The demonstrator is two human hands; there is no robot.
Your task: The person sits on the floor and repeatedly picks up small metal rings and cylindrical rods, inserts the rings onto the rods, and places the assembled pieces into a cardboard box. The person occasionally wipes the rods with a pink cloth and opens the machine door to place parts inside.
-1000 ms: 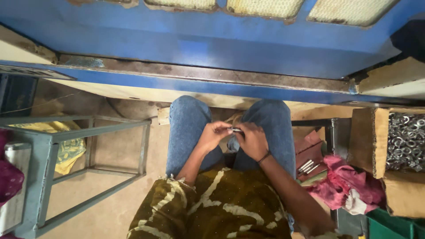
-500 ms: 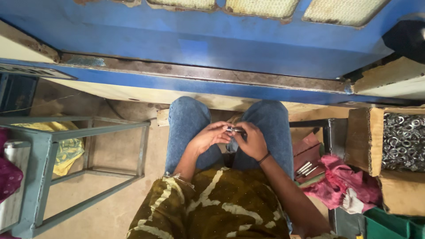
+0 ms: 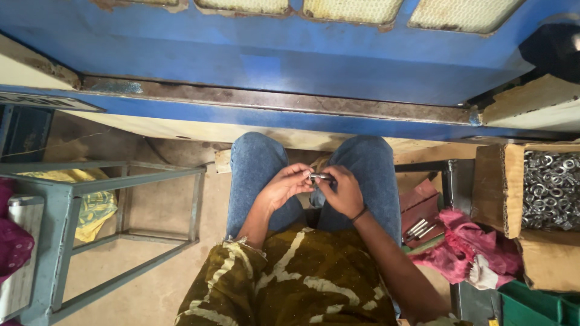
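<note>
Head view: metal piece (image 3: 321, 177) between fingers (image 3: 307, 175)

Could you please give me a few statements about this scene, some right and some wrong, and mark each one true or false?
1. Both hands hold a small metal part over the lap. True.
2. The cardboard box at the right holds metal rings. True.
3. The left hand rests on the metal stand. False: it is at the part, beside the right hand.
4. The person wears red trousers. False: blue jeans.
5. A pink cloth lies below the box. True.
</note>
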